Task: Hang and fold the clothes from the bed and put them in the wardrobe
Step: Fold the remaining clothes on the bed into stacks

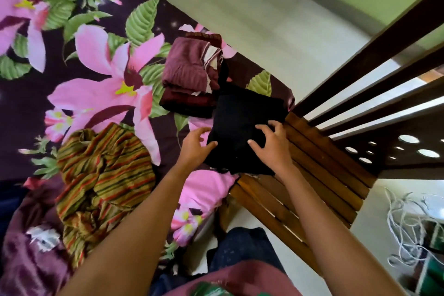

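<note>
Head view shows me the folded black garment (245,118) at the bed (96,60) corner, left hand (195,145) pinching its edge, right hand (272,145) pressing on top; soft, light, floppy, so I'd support both sides.

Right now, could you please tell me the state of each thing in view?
Black garment: folded, under both hands.
Maroon stack: folded, beside it.
Striped cloth: crumpled, unfolded.
Purple cloth: crumpled, at the frame's edge.
Left hand: pinches the black garment's left edge.
Right hand: fingers bent on top; grip unclear.
</note>
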Tool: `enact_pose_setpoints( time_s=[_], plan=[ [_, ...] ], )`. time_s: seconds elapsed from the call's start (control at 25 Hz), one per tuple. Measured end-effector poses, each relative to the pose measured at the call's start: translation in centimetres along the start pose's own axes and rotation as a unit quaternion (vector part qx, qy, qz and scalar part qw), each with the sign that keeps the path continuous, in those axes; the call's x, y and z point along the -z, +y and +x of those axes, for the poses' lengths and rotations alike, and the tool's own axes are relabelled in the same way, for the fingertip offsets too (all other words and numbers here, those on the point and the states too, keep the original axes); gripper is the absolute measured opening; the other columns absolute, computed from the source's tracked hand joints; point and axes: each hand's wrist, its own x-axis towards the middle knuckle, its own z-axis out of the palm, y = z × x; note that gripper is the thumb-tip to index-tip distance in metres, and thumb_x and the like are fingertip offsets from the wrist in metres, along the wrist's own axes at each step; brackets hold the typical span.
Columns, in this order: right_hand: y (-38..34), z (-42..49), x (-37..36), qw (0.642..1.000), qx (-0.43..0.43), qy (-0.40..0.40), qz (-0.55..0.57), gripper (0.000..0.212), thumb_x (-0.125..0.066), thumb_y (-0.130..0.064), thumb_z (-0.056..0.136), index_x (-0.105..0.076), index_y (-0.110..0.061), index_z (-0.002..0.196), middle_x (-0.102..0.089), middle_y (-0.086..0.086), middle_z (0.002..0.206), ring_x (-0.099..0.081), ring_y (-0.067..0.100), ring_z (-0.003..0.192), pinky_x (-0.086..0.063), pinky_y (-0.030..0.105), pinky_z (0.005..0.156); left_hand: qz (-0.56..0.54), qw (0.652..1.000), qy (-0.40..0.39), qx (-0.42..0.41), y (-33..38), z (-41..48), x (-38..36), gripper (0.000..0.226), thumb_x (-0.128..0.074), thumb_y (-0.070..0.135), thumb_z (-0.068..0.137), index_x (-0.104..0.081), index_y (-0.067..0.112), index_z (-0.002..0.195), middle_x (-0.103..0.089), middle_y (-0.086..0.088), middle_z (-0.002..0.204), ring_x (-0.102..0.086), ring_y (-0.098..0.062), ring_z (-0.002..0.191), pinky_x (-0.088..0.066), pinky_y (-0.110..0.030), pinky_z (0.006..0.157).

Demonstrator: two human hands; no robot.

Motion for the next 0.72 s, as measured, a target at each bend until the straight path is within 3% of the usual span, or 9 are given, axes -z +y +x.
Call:
enact_pose_setpoints(
  time_s=[0.08,0.16,0.24,0.36,0.56,0.64,0.72],
  plan=[
    [-3.3,-0.3,-0.9,0.997,0.047,-0.063,-0.007,0.047,-0.065,-0.028,0.087,-0.053,-0.011,0.13,-0.045,0.012,0.134,-0.042,0.027,0.126,-0.037,0.036,0.105,-0.007,1.0,-0.019,0.011,-2.0,-2.0,2.2,0.035,-0.072,0.015,0.08,-0.062,0.008,0.113,-0.068,-0.01,0.101,-0.063,-0.02,0.088,-0.048,-0.027,0.086],
    [-6.7,-0.5,-2.6,0.985,0.089,-0.134,-0.056,0.048,-0.065,-0.028,0.087,-0.052,-0.011,0.13,-0.051,0.013,0.13,-0.047,0.028,0.123,-0.039,0.041,0.102,0.026,0.998,-0.054,0.028,-4.5,-4.4,4.7,0.03,-0.072,0.016,0.081,-0.063,0.007,0.108,-0.069,-0.009,0.09,-0.064,-0.02,0.086,-0.046,-0.015,0.074],
    [-11.1,-1.8,-5.2,0.946,0.141,-0.244,-0.162,0.053,-0.065,-0.03,0.086,-0.048,-0.012,0.132,-0.054,0.012,0.13,-0.049,0.03,0.122,-0.041,0.044,0.099,0.042,0.995,-0.07,0.054,-8.4,-8.0,7.9,0.033,-0.073,0.016,0.08,-0.062,0.004,0.109,-0.067,-0.01,0.088,-0.062,-0.017,0.08,-0.039,-0.007,0.059],
    [-18.4,-5.6,-10.2,0.867,0.202,-0.396,-0.223,0.059,-0.069,-0.03,0.085,-0.046,-0.008,0.135,-0.055,0.014,0.13,-0.051,0.03,0.12,-0.04,0.031,0.095,0.032,0.993,-0.051,0.101,-15.1,-14.2,12.5,0.036,-0.073,0.016,0.08,-0.061,0.003,0.111,-0.06,-0.005,0.086,-0.053,-0.012,0.075,-0.034,-0.014,0.058],
    [-26.7,-13.4,-18.8,0.833,0.259,-0.446,-0.202,0.049,-0.068,-0.026,0.086,-0.053,-0.002,0.127,-0.062,0.016,0.118,-0.057,0.029,0.109,-0.042,0.026,0.082,-0.003,0.985,0.009,0.171,-25.2,-23.9,17.8,0.037,-0.072,0.019,0.08,-0.061,0.004,0.111,-0.062,-0.009,0.088,-0.059,-0.023,0.082,-0.038,-0.022,0.064],
    [-28.7,-15.9,-21.8,0.829,0.267,-0.451,-0.193,0.045,-0.069,-0.025,0.085,-0.056,-0.004,0.122,-0.064,0.004,0.095,-0.057,0.017,0.088,-0.038,0.009,0.06,-0.012,0.983,0.025,0.183,-28.2,-26.9,19.4,0.041,-0.073,0.024,0.077,-0.062,0.003,0.111,-0.068,-0.014,0.096,-0.062,-0.023,0.085,-0.037,-0.02,0.066],
    [-30.2,-17.8,-24.3,0.83,0.258,-0.462,-0.179,0.045,-0.07,-0.024,0.084,-0.057,-0.003,0.122,-0.053,-0.008,0.076,-0.05,0.009,0.076,-0.033,0.006,0.051,-0.009,0.98,0.033,0.196,-30.6,-29.1,20.4,0.038,-0.071,0.021,0.081,-0.061,0.005,0.114,-0.068,-0.015,0.101,-0.06,-0.02,0.085,-0.036,-0.02,0.068]
  ],
)
